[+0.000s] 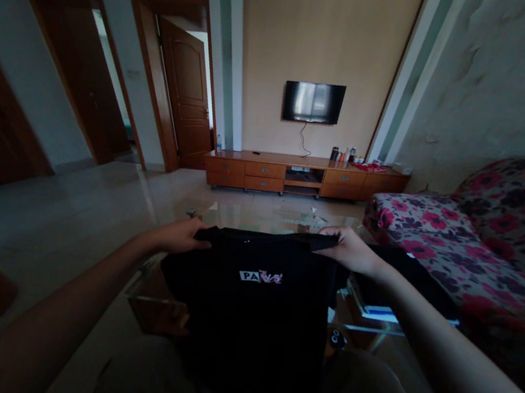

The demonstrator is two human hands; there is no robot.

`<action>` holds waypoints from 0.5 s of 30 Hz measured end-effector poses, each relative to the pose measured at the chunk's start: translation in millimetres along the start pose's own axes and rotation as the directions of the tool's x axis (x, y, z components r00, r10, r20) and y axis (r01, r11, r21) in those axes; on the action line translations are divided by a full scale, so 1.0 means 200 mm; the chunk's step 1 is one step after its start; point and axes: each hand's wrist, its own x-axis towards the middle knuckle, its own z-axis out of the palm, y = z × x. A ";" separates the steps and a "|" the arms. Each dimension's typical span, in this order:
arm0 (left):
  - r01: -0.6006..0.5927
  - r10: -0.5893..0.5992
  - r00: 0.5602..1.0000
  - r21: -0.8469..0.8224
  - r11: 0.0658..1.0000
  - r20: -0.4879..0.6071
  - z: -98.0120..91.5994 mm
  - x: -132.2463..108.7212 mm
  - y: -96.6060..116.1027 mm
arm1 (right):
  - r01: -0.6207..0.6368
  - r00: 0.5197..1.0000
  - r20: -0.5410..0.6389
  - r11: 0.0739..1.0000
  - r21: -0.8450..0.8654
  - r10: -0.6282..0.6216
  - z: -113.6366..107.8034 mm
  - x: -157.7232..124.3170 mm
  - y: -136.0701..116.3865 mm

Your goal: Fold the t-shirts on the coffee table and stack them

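Note:
A black T-shirt (251, 316) with a small printed chest logo hangs spread between my hands, its lower part reaching down over my lap. My left hand (187, 236) is closed on the shirt near its left shoulder, thumb on the front side. At the opposite shoulder my right hand (342, 246) pinches the cloth. Behind and beneath the shirt stands a glass-topped table (146, 281), mostly covered by it. The shirt's far side and its lower edge are hidden or too dark to make out.
Dark folded cloth (411, 277) lies on the table's right side, above some books or papers (381, 312). A small dark round-marked object (336, 337) sits near my right knee. A floral sofa (438, 234) is at the right; a low TV cabinet (266, 173) stands ahead.

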 end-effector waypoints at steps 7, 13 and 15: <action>0.024 -0.028 0.995 -0.047 0.999 -0.099 -0.08 -0.10 -0.03 | -0.025 0.980 0.177 0.942 -0.335 0.089 -0.20 0.00 -0.17; 0.065 -0.073 0.989 -0.063 0.996 -0.126 -0.13 -0.15 -0.05 | -0.038 0.986 0.120 0.854 -0.519 0.117 -0.37 -0.04 -0.23; 0.113 -0.120 0.984 -0.060 0.992 -0.135 -0.15 -0.17 -0.06 | -0.060 0.987 0.090 0.834 -0.548 0.130 -0.42 -0.06 -0.25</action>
